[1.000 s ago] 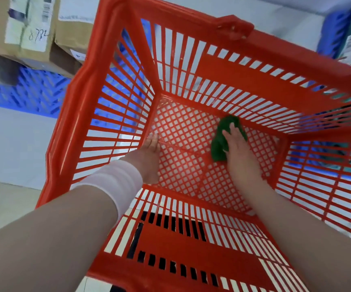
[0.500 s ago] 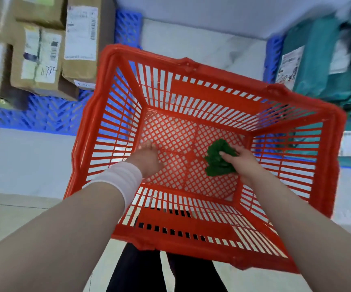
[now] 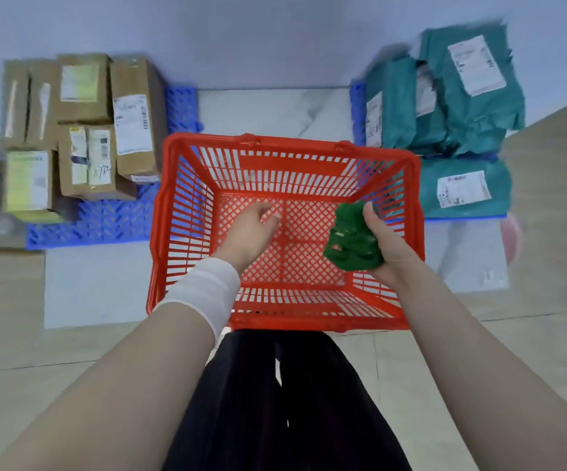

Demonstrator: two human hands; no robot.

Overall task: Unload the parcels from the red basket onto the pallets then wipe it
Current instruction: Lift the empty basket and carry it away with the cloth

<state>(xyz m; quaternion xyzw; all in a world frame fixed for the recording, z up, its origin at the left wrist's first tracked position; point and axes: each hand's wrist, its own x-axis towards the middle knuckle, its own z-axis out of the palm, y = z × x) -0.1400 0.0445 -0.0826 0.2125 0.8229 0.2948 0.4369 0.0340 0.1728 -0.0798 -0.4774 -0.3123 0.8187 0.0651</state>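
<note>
The red basket (image 3: 159, 219) stands on the floor in front of me with nothing inside it. My right hand (image 3: 389, 246) grips a crumpled green cloth (image 3: 351, 237) above the basket's right side. Over the basket's middle hovers my left hand (image 3: 251, 229), fingers loosely apart and holding nothing; a white band wraps its wrist. Several brown cardboard parcels (image 3: 84, 130) lie on the blue pallet (image 3: 105, 222) at the left. On the other blue pallet (image 3: 357, 103) at the right are stacked several teal bag parcels (image 3: 458, 124).
A pale wall runs behind both pallets. The floor is white marble tile under the basket and beige tile around it. My dark-trousered legs (image 3: 285, 402) are just behind the basket's near rim. A pink round object (image 3: 511, 237) peeks out past the right pallet.
My view has pulled up and back from the basket. Both hands have lifted off its bottom, and the right hand has raised the bunched green cloth clear of the mesh.
</note>
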